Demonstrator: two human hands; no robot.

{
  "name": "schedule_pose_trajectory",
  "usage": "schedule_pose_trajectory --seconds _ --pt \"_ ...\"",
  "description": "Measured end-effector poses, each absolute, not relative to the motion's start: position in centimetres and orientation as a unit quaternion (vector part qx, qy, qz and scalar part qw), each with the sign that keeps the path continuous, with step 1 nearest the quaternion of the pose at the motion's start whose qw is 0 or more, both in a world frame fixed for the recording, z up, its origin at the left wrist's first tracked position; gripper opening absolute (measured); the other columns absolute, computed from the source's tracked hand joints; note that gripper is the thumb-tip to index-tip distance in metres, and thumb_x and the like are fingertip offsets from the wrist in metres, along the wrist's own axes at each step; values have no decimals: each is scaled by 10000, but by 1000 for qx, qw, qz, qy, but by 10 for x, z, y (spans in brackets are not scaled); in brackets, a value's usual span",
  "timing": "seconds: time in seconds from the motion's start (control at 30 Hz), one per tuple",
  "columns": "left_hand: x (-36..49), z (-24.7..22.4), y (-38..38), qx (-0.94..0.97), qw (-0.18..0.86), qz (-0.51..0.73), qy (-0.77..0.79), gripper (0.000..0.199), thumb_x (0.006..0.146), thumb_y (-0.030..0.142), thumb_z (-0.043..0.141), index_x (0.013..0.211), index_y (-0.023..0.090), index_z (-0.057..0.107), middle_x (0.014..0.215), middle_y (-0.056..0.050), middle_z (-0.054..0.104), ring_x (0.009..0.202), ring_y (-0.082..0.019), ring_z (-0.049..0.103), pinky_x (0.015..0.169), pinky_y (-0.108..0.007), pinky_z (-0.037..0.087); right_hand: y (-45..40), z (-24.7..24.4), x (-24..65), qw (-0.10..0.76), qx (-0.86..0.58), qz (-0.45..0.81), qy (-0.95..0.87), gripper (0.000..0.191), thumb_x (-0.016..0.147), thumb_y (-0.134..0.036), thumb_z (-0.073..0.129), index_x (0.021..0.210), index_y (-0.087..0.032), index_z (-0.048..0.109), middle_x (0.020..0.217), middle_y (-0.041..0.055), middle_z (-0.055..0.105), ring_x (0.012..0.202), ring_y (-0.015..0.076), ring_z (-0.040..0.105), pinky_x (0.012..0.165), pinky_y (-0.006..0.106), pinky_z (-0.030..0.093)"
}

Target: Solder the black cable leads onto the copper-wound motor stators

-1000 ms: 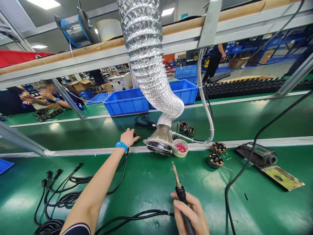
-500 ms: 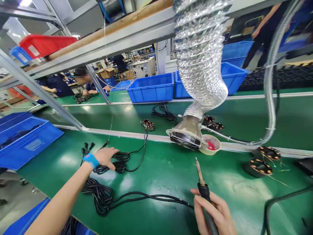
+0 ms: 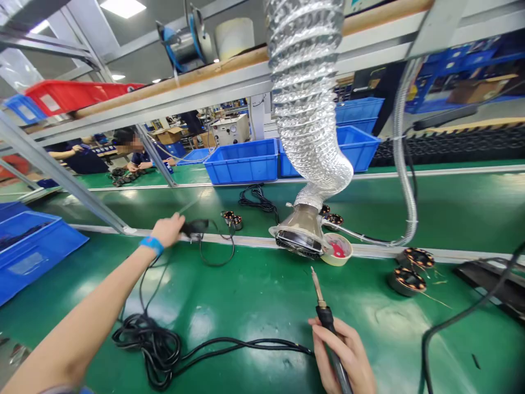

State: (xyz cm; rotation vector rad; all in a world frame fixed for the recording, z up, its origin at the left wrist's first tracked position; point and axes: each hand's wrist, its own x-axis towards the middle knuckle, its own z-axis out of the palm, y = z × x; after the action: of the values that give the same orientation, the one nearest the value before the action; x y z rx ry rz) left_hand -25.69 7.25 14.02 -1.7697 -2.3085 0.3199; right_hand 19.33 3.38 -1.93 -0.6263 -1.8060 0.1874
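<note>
My left hand (image 3: 166,231), with a blue wristband, is closed on a bundled black cable (image 3: 194,227) raised near the metal strip; the bundle is smeared by motion. Two small round copper-wound stators (image 3: 232,220) sit just past it. In my right hand (image 3: 346,353) is a soldering iron (image 3: 325,316), held like a pen with its bare tip pointing up and away from me. A loose black cable coil (image 3: 147,347) lies on the green bench, and its leads run across to beside my right hand.
An extraction hood (image 3: 301,227) on a silver flexible duct (image 3: 311,109) hangs ahead of the iron. Behind it stands a roll of tape (image 3: 344,254). Larger stators (image 3: 408,280) rest at right. Blue bins (image 3: 241,164) line the back; a person (image 3: 139,158) sits beyond.
My left hand has taken hold of the black cable bundle and moved it up and away from me. The camera view has shifted; my right hand still holds the soldering iron.
</note>
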Motion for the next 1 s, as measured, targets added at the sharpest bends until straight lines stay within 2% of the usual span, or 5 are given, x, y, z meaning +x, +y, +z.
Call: schedule_pose_trajectory --seconds 0.23,0.37,0.53,0.73,1.0 --pt "-249 199 131 -586 100 -11 -804 517 924 427 489 1195 -11 546 1141 -127 621 1034 -231 617 883 -297 463 38 -12 193 575 -306 48 -757 306 838 -58 651 1125 -163 644 1038 103 667 886 196 675 776 321 541" --pt "-203 168 94 -643 -207 -62 -735 309 827 347 623 1036 125 675 762 -9 654 649 -140 609 595 -224 475 35 -5 191 566 -296 53 -767 282 841 -73 648 1107 -168 641 1010 96 678 875 194 673 761 312 539" --pt "-125 116 5 -642 -424 -122 -627 339 940 423 425 837 198 656 990 -28 638 533 -88 557 557 -230 470 28 -15 188 554 -309 67 -770 363 843 -19 591 1153 -205 616 1094 86 614 934 181 672 767 286 575" --pt "-73 41 -42 -680 -333 -152 -636 434 963 537 295 877 275 631 592 13 592 529 -171 572 570 -248 477 28 -8 196 570 -305 80 -759 399 841 -26 536 1192 -212 581 1057 81 578 889 176 646 747 317 573" --pt "-24 -2 -26 -705 -207 -217 -643 319 951 503 365 995 324 625 892 -31 745 725 -216 710 643 -273 533 34 20 227 621 -408 34 -669 322 941 -116 459 1222 -238 558 929 62 656 851 192 627 779 360 537"
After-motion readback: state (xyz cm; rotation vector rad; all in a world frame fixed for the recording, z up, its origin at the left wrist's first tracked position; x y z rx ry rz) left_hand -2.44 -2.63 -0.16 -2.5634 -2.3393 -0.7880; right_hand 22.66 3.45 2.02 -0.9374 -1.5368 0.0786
